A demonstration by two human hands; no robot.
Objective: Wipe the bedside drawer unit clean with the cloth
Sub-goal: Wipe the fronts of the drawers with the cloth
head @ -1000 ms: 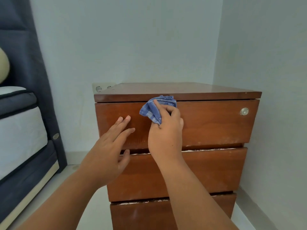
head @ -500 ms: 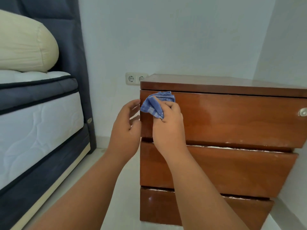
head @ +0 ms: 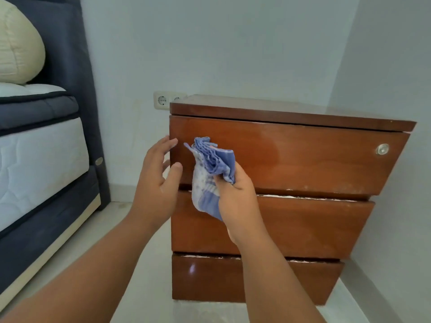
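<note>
The right hand (head: 235,197) has its grip closed round a bunched blue cloth (head: 211,164), held up in front of the left part of the drawer unit (head: 291,227). Folds of the cloth cover most of that hand's fingers, and one end hangs down past the palm. Whether the cloth touches the top drawer (head: 303,159) cannot be told from this angle. The left hand (head: 156,185) has a loose, empty grip, its fingers spread at the drawer's left edge; contact there is hard to make out. A small round knob (head: 382,149) sits near the drawer's right end. A wall socket (head: 161,100) shows behind the unit, its second outlet partly hidden by the top. The bed (head: 39,148) and pillow (head: 18,45) are cut off at the left.
</note>
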